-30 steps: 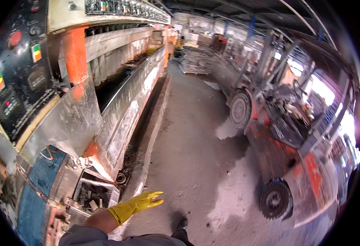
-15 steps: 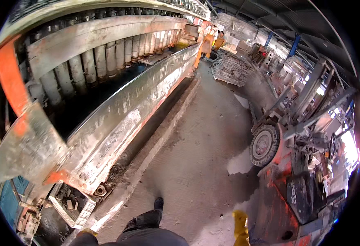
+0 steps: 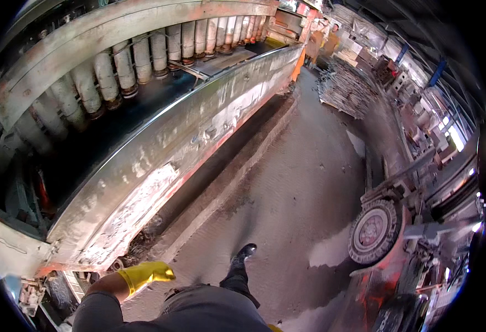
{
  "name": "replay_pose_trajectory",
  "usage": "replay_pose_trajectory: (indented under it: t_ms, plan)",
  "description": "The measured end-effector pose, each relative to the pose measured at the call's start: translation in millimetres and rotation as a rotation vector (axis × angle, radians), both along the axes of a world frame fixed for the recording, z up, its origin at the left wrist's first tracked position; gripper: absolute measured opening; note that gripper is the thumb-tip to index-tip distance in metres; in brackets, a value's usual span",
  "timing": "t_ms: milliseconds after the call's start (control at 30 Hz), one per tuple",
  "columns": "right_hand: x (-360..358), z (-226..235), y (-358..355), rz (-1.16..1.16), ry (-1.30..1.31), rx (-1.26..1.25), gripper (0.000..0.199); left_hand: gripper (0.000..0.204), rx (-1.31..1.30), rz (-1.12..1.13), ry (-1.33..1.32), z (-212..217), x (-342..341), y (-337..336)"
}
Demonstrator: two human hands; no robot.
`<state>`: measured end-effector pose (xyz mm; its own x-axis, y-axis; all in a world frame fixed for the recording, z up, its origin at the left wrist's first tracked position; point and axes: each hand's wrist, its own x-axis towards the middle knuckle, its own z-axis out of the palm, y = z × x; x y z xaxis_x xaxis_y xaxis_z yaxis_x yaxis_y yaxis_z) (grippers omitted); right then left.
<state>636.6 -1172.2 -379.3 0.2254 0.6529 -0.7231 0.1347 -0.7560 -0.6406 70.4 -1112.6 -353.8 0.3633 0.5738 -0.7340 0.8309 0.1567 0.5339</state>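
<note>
My left hand [image 3: 146,275], in a yellow glove, swings out in front of my body at the lower left. Its fingers look curled together, and nothing shows in them. Nearest to it is the low end of a long, stained metal trough wall [image 3: 198,144], which the hand does not touch. Of my right hand [image 3: 275,328] only a sliver of yellow glove shows at the bottom edge, beside my body; its fingers are hidden. One dark boot [image 3: 247,251] is stepping forward on the wet grey floor [image 3: 287,193].
Behind the trough wall stands a row of upright pipes [image 3: 160,52] over dark liquid. A forklift with a large wheel [image 3: 373,231] stands on the right. Stacked flat sheets [image 3: 347,88] lie ahead, near people [image 3: 321,39] in orange-brown clothing. A raised kerb [image 3: 237,177] runs along the trough.
I have moved forward along the trough, and the view has tilted. My left hand has swung up and forward into sight; my right hand has dropped back almost out of view.
</note>
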Motion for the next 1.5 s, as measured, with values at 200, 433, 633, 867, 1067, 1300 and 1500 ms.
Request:
replay_pose_trajectory:
  t_ms: [200, 433, 633, 867, 1067, 1300, 1500]
  plan:
    - [76, -16, 178, 0.056, 0.019, 0.007, 0.032, 0.06, -0.079, 0.225, 0.182, -45, 29, 102]
    - [109, -39, 407, 0.258, 0.068, -0.023, 0.034, 0.06, -0.346, 0.439, -0.031, -58, 130, 205]
    - [135, -87, 632, 0.558, 0.033, 0.232, 0.036, 0.056, -0.357, 0.643, -0.099, -69, 154, 376]
    - [130, 3, 836, 0.448, 0.051, 0.151, 0.04, 0.051, 0.249, 0.407, 0.227, -65, 68, 719]
    - [85, 32, 1007, 0.235, 0.144, 0.289, 0.041, 0.056, 0.702, 0.681, -0.288, 163, 86, 995]
    - [-25, 107, 1317, 1.078, -0.138, 0.945, 0.031, 0.059, 1.326, 0.897, 0.32, 195, 29, 1130]
    - [-174, 179, 1569, 0.95, 0.033, 1.203, 0.037, 0.069, 0.813, 1.296, 0.68, 191, 30, 1169]
